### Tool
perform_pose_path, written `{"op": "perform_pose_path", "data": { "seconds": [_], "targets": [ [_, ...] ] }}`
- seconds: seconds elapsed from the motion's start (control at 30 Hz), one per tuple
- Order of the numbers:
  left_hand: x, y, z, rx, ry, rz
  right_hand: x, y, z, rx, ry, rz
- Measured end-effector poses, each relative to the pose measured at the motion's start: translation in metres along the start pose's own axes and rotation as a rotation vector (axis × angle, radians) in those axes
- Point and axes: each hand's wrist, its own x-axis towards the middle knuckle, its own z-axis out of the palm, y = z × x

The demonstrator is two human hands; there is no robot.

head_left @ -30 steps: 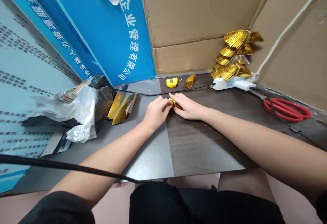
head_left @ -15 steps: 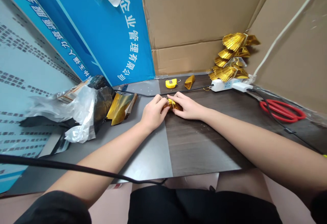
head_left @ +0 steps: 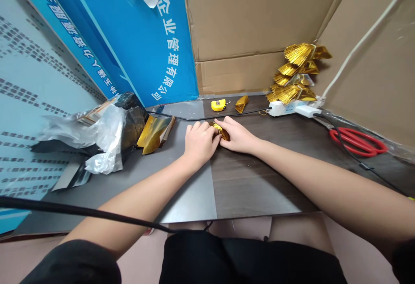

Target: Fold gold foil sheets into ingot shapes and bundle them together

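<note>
Between my hands, low over the table, is a small bundle of folded gold foil paper [head_left: 224,134] with a pale tie round its middle. My left hand [head_left: 200,140] grips its left end, the fingers curled over it. From the other side my right hand [head_left: 238,135] pinches the right part between thumb and fingers. Much of the bundle is hidden by the fingers. Just beyond the hands lie a yellow tape measure [head_left: 218,105] and a folded gold paper piece [head_left: 241,103].
Tied gold paper fans [head_left: 293,76] are stacked by a white power strip [head_left: 281,108] at right. Red-handled scissors [head_left: 356,141] lie nearby. Gold sheets [head_left: 154,132] and a crumpled plastic bag [head_left: 108,139] are at left. A black cable [head_left: 97,215] crosses in front.
My left hand has turned, its fingers now stretching further over the bundle. The right hand has shifted its hold slightly, and the bundle looks more tilted. The view has moved a little.
</note>
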Motion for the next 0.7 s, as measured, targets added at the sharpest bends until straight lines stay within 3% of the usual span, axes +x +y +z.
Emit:
{"op": "perform_pose_path", "data": {
  "seconds": [0.4, 0.7],
  "targets": [
    [0.004, 0.008, -0.004, -0.109, -0.026, -0.186, -0.001, -0.011, 0.006, -0.065, -0.031, 0.064],
    [0.012, 0.001, 0.001, -0.206, 0.007, -0.144, 0.0, -0.013, 0.004, -0.077, -0.037, 0.078]
  ]
}}
